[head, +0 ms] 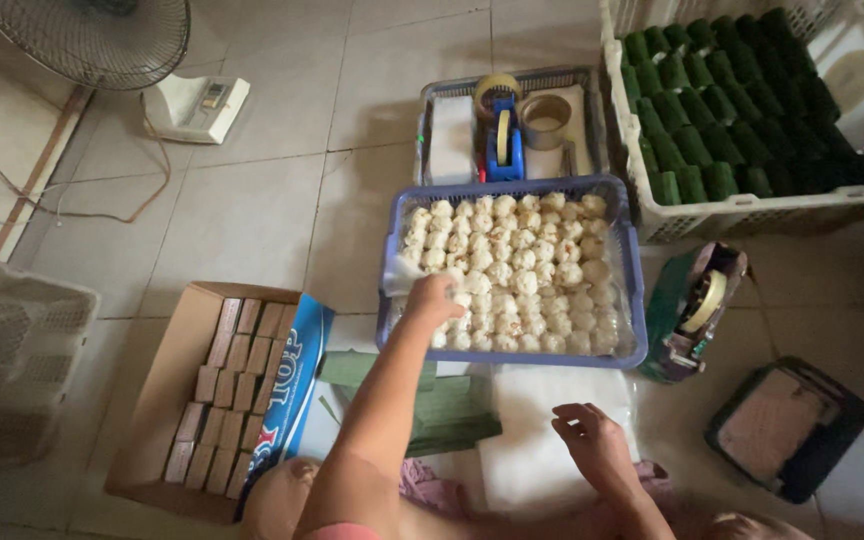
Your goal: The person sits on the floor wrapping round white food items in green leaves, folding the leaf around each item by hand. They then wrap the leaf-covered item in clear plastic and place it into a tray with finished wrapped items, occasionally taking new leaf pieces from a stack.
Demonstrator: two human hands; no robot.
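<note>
Reaching forward, the left hand (435,297) curls over white pieces (522,270) in the blue basket (632,300), grip unclear; the right hand (592,442) hovers loosely open above a white sheet (522,440).

We note a pale tiled floor (252,190) with dull, even light; a standing fan (102,40) at upper left, its cord (72,200) trailing across tiles.

Two hands show, the left hand (435,298) and the right hand (592,445). There are two blue baskets (632,262), one full of white lumps (522,270) too many to count. One white crate (742,212) holds many green wrapped rolls (722,110). One cardboard box (167,385), one fan (92,35), two tape dispensers (694,305).
</note>
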